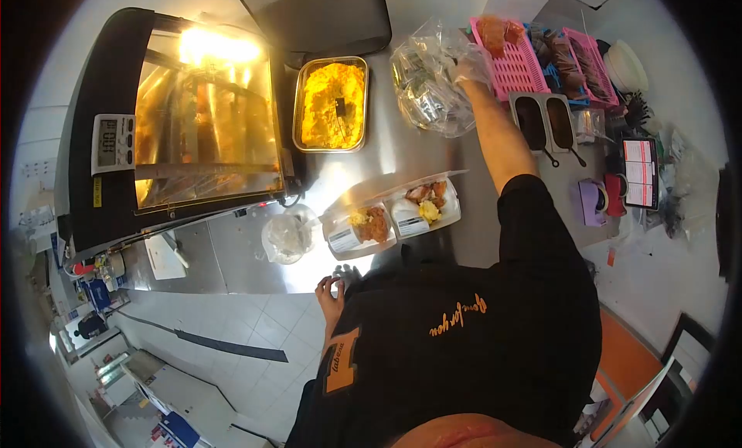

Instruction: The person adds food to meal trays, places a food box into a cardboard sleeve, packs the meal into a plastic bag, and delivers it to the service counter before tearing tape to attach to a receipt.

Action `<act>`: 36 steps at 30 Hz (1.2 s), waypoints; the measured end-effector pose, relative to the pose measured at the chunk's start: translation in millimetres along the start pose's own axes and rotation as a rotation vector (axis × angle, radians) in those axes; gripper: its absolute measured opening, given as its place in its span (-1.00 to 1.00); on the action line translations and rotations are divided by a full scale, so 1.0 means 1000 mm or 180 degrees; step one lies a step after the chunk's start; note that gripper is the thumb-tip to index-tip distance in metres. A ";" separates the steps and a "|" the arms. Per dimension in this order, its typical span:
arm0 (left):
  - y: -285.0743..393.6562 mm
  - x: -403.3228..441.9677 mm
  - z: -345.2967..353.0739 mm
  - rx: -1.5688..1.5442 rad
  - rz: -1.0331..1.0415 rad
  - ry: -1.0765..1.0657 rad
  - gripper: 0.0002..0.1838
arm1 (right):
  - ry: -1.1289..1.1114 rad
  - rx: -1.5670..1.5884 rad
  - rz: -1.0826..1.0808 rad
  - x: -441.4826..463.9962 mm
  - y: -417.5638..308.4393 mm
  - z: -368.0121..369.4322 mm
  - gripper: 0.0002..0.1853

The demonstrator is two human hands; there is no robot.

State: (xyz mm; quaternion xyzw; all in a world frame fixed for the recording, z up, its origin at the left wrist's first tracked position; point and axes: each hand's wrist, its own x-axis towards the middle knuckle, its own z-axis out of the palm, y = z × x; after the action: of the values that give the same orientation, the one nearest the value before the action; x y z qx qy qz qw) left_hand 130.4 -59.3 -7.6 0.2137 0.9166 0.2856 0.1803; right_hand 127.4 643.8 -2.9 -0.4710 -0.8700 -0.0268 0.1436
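Observation:
My right hand [468, 71] is at a clear plastic bag [433, 88] with shiny packets inside; the plastic hides its fingertips. By the counter's front edge, my left hand [331, 295] has loosely curled fingers, apart, with nothing visible in them. Between the two hands stand two open white boxes of food, the left box [359, 231] and the right box [427, 207], each with browned pieces, a yellow scoop and a labelled cup. A crumpled clear bag [287, 236] lies left of the boxes.
A lit warming cabinet [209, 123] stands at the left. Beside it is a glass dish of yellow food [332, 104]. At right are a pink basket [510, 61], two dark sauce containers [543, 123], a purple tape dispenser [591, 202] and a tablet [640, 172].

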 end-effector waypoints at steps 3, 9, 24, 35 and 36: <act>0.015 0.012 -0.006 -0.0088 0.0048 -0.0092 -0.81 | 0.0349 -0.0086 -0.0047 -0.003 0.005 -0.004 -0.63; 0.040 0.024 -0.020 -0.0374 0.0275 0.0281 -0.83 | 0.0189 0.1948 0.0466 -0.003 0.036 -0.051 -0.61; 0.192 0.128 -0.012 -0.2852 0.0570 -0.1678 -0.57 | -0.3689 0.5320 -0.0207 -0.274 -0.100 -0.175 -0.71; 0.090 0.115 -0.037 -0.0823 0.1432 0.1178 -0.70 | 0.0320 0.3155 0.0548 -0.310 -0.088 -0.163 -0.71; 0.086 0.115 -0.040 -0.1004 0.1266 0.1223 -0.71 | 0.0304 0.3217 0.0664 -0.316 -0.077 -0.164 -0.71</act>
State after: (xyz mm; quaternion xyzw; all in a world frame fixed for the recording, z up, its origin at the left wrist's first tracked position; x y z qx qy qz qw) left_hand 39.7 44.1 51.3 0.3003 0.8186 0.4890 -0.0245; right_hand 263.0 314.9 74.0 -0.4253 -0.7152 0.3898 0.3946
